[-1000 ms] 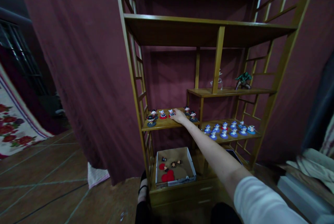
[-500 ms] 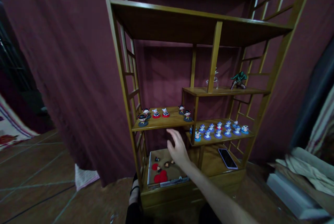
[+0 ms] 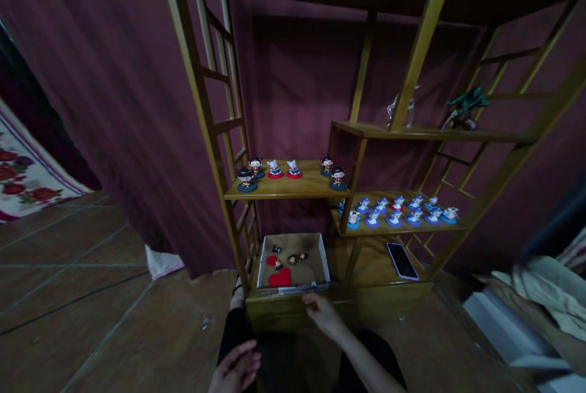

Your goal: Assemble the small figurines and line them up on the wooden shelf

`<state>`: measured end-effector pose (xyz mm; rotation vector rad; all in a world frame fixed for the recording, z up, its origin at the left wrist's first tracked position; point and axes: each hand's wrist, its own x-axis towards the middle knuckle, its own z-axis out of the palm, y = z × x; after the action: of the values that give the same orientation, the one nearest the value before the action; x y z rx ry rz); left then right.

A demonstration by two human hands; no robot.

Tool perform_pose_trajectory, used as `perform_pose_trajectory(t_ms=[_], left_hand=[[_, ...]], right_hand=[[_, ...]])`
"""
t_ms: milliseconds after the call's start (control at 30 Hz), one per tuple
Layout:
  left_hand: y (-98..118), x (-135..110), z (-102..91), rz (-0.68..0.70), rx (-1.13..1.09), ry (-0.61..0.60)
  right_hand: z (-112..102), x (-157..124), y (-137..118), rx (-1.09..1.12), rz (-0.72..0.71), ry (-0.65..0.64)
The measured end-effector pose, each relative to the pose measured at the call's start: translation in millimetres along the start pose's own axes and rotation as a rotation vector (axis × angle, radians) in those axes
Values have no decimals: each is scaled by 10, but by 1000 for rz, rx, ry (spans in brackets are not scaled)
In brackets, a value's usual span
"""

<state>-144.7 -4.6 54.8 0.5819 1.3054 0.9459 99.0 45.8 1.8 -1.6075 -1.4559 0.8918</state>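
Observation:
My right hand (image 3: 324, 315) is just in front of a shallow white box (image 3: 326, 265), fingers loosely bent and nothing visible in them. Lower down, over my lap, my left hand (image 3: 235, 370) is open with its fingers partly curled, also with nothing visible in it. Inside the box lie several small dark-haired figure pieces (image 3: 292, 259) and red round bases (image 3: 280, 277). On the shelf above stand dark-haired doll figurines (image 3: 247, 180) on dark bases at both ends. Between them are two white figurines (image 3: 274, 169) on red bases.
Several blue-and-white figurines (image 3: 395, 217) stand in rows on the right shelf. A phone (image 3: 402, 260) lies below them. Higher up are a green figure (image 3: 467, 107) and a clear figure behind a post. A wooden upright (image 3: 196, 100) bounds the left side; boxes and cloth (image 3: 508, 326) lie at right.
My right hand has come down and back from below the left shelf to the front of the box. My left hand has come into view. The camera has tilted down and moved closer.

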Motion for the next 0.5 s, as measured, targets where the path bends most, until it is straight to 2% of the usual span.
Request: perform_pose_trajectory(t_ms=[133,267,433,500], left_hand=[[106,302,137,78,35,-23],[256,655,391,162,81,-46],[345,1326,668,321,172,-66],[356,1625,752,369,260,-23]], right_hand=[[-80,418,-44,130,-16,13],[-153,809,-63,271,8,109],[-248,1036,-6,351,27,217],[-285,1064,41,354,24,238]])
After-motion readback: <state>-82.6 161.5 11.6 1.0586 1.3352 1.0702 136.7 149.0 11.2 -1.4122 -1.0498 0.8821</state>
